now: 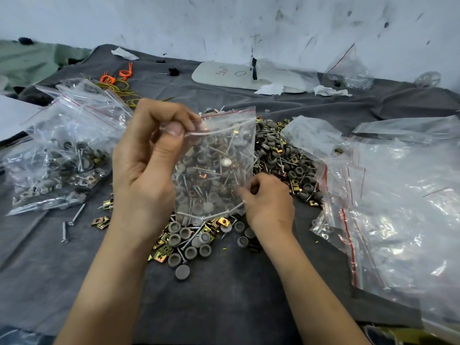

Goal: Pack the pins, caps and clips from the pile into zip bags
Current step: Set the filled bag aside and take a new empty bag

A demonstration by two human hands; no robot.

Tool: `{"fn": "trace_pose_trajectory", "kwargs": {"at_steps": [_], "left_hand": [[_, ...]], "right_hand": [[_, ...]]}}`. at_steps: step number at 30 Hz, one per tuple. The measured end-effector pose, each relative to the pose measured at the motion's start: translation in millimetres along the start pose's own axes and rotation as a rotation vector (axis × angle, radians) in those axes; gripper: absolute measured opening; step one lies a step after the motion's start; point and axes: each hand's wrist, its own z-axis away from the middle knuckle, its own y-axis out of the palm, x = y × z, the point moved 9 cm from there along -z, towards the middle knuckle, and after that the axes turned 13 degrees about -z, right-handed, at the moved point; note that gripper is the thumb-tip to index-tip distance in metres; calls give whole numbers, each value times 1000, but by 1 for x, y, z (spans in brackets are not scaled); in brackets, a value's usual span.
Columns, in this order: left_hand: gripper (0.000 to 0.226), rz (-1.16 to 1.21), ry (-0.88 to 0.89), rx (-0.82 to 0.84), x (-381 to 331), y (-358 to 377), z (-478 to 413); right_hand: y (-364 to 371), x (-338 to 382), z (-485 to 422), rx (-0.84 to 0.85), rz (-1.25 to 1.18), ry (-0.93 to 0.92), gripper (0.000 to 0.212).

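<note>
My left hand [149,155] pinches the top edge of a clear zip bag [219,150] and holds it up over the pile. The bag has a red line along its mouth and is see-through; whether the pins and caps seen through it lie inside it I cannot tell. My right hand [268,202] is down at the pile [286,158] with its fingers curled, beside the bag's lower right corner; what it holds is hidden. The pile is a heap of grey round caps, silver pins and brass-coloured clips on the dark grey cloth.
Filled zip bags [62,155] lie at the left. A stack of empty zip bags [393,195] lies at the right. Loose pins [74,220] lie at the front left. Orange and yellow ties [119,78], a white board [249,75] and tissue scraps sit near the wall.
</note>
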Motion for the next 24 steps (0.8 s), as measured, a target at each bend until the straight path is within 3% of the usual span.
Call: {"fn": "trace_pose_trajectory", "kwargs": {"at_steps": [3, 9, 14, 24], "left_hand": [[26, -30, 6, 3, 0, 1, 0], [29, -46, -6, -5, 1, 0, 1], [29, -49, -5, 0, 1, 0, 0], [26, -87, 38, 51, -2, 7, 1]], "right_hand": [[-2, -4, -1, -21, -31, 42, 20], [-11, 9, -1, -155, 54, -121, 25], [-13, 7, -5, -125, -71, -141, 10], [-4, 6, -12, -10, -36, -55, 12]]}}
